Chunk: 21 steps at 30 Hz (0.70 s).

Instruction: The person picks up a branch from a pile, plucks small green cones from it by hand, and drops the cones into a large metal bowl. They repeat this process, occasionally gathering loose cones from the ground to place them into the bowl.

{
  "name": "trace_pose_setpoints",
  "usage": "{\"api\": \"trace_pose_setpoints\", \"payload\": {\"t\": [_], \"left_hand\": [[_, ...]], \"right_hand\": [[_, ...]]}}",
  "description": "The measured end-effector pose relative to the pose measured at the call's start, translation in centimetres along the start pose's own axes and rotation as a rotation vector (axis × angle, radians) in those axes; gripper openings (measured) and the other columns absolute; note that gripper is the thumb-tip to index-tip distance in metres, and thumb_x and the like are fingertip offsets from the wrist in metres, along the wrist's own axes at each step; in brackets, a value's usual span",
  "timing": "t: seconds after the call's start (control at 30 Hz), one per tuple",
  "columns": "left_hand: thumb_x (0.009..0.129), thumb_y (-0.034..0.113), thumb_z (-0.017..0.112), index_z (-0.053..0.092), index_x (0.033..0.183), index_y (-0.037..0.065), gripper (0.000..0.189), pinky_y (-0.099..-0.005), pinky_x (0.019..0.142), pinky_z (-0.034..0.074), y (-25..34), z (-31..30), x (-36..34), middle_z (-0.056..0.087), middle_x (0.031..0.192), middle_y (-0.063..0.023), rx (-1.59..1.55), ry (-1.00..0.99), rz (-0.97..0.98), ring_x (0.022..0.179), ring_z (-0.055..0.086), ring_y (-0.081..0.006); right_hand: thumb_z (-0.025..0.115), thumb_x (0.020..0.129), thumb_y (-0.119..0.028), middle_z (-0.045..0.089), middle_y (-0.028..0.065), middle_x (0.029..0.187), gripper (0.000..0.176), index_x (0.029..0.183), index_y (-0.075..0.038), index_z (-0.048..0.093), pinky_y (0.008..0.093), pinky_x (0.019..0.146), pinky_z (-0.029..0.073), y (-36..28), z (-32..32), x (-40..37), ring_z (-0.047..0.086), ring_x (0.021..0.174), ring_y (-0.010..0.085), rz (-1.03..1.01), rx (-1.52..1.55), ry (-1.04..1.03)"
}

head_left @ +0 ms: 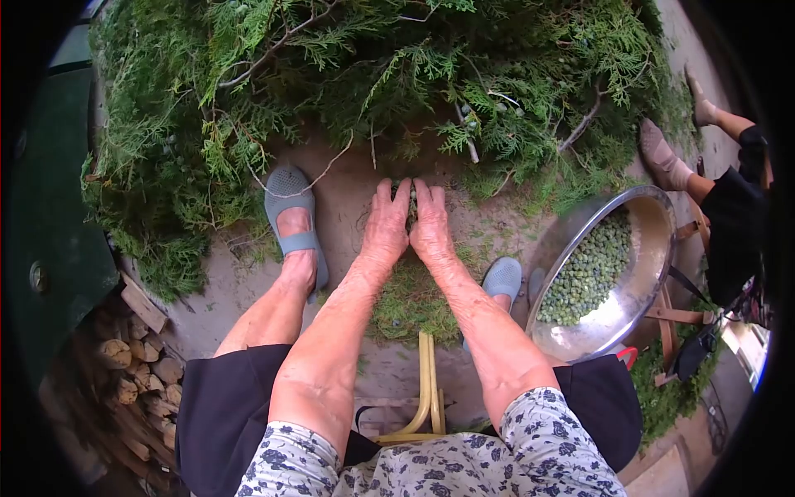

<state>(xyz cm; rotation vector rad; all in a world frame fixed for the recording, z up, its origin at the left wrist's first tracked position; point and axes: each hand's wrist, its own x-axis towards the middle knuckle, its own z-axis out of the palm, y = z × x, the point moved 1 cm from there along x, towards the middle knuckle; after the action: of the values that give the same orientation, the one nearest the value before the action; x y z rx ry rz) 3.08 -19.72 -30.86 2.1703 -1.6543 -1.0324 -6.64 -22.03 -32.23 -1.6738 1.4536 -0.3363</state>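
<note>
Berries (590,269) lie in the metal bowl (660,207) at right; between the left hand (386,228) and right hand (431,224), near the ground, green bits are mostly hidden, so I cannot tell whether they are grasped; branches (397,70) run past the top edge

Two bare hands, one left hand (387,225) and one right hand (430,225), are at the centre of the frame. Two patterned sleeves (556,431) show at the bottom, and two blue-grey shoes (290,176) left and right of centre. One heap of green branches (331,91) fills the top; its branches are too tangled to count. One metal bowl (652,244) stands at the right, its green berries (584,277) too many to count. Two feet (662,157) of someone else show at the upper right. One stack of firewood (149,377), several pieces, is at the lower left.
</note>
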Motion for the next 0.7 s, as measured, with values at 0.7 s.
{"api": "trace_pose_setpoints", "payload": {"t": [0.7], "left_hand": [[0.058,-0.007,0.048,0.051,0.126,0.003,0.068,-0.0249,0.080,0.047,5.6,-9.6,-6.4,0.059,0.107,-0.0063,-1.762,0.157,-0.163,0.093,0.057,-0.0162]], "right_hand": [[0.042,0.071,0.008,0.051,0.0195,0.097,0.044,0.111,-0.006,0.054,0.0418,0.077,0.045,-13.4,-7.1,-4.3,0.054,0.091,0.0373,-0.239,0.143,0.241]]}}
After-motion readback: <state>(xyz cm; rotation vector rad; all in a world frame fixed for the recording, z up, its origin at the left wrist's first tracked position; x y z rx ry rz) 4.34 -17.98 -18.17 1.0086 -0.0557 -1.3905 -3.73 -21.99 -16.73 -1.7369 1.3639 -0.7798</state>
